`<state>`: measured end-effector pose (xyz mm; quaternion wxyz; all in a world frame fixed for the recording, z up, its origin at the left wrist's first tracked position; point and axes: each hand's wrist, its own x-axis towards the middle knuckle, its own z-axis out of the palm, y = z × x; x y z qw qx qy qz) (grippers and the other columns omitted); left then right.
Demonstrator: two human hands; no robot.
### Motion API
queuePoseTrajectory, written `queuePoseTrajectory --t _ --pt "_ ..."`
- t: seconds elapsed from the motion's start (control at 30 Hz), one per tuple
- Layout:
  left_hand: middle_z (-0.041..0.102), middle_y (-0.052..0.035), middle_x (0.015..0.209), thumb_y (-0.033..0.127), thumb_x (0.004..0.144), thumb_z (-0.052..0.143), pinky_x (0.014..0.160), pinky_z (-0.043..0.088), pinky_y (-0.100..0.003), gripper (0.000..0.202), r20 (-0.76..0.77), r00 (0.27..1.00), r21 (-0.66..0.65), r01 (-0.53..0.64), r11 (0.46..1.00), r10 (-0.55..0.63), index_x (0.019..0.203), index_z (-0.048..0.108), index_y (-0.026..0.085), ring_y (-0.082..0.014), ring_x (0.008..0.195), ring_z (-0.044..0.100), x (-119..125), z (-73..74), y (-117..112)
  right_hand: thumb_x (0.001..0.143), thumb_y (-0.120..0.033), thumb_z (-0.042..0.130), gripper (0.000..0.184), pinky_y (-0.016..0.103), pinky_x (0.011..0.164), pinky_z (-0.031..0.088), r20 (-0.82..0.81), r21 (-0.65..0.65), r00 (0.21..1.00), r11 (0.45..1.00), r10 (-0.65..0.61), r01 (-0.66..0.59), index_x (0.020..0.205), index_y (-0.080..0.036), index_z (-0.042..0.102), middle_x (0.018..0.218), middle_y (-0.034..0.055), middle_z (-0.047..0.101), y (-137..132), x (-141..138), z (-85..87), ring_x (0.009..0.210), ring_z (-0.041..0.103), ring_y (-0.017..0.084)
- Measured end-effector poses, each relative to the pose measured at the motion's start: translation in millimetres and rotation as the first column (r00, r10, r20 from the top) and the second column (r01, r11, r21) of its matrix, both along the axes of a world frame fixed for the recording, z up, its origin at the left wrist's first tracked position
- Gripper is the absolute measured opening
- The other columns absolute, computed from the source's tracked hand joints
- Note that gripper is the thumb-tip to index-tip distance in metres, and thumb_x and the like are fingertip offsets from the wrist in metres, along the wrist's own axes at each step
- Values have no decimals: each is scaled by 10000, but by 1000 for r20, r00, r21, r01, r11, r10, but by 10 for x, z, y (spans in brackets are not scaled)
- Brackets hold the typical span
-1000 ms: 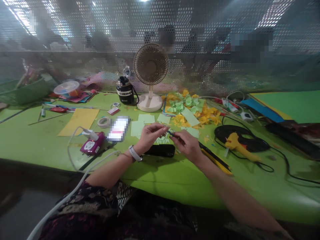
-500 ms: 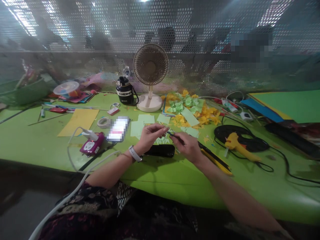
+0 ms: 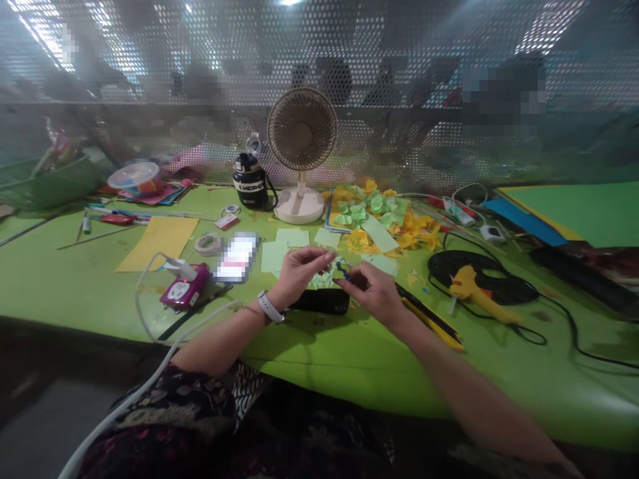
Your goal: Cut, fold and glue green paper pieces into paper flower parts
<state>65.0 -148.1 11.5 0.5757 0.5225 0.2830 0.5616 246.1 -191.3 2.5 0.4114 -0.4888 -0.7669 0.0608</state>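
My left hand (image 3: pixel 298 273), a white watch on its wrist, is closed in a pinch on a small pale green paper piece (image 3: pixel 327 274) just above the green table (image 3: pixel 324 352). My right hand (image 3: pixel 375 291) faces it, fingers closed round a thin dark tool (image 3: pixel 343 271) whose tip touches the paper. A black case (image 3: pixel 320 301) lies under both hands. Cut pale green paper squares (image 3: pixel 292 237) lie just beyond the hands.
A small fan (image 3: pixel 301 152) and black flask (image 3: pixel 249 184) stand at the back. Yellow and green folded flowers (image 3: pixel 384 223) heap to the right. A yellow glue gun (image 3: pixel 474 287), yellow cutter (image 3: pixel 429 322), phone (image 3: pixel 236 255), tape roll (image 3: pixel 207 244), pink socket (image 3: pixel 182 289).
The right hand has turned a little and drawn the tool's tip closer to the paper in the left hand. Otherwise the scene is the same.
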Motion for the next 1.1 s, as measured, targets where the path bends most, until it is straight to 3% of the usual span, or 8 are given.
queuePoseTrajectory --t 0.17,0.57,0.8,1.1 --pt "680 -7 642 391 692 832 537 461 -207 247 7 999 9 -41 999 41 755 748 167 -75 551 580 -28 2 36 888 -551 596 382 248 506 394 20 -19 1000 1000 7 -7 726 -208 560 627 -2 596 23 17 -8 509 499 115" --pt "668 -5 624 413 676 836 533 444 -212 274 11 998 -11 -67 998 67 762 759 164 -75 550 567 -40 44 43 903 -380 598 249 253 513 377 71 -3 996 999 53 -52 723 -208 575 617 -11 586 47 69 -5 521 487 120" --pt "674 -5 620 396 689 831 534 443 -208 251 11 999 -21 -49 999 49 771 761 169 -74 548 572 -46 11 70 948 -406 553 255 264 549 421 81 92 994 993 68 -76 836 -200 653 707 27 665 85 75 -83 575 560 137" --pt "692 -18 655 399 705 823 545 470 -209 254 -7 999 12 -34 999 34 790 765 167 -79 563 585 -49 -3 60 907 -435 621 262 263 527 425 40 80 999 997 17 -20 773 -210 612 673 9 629 56 77 -55 541 544 128"
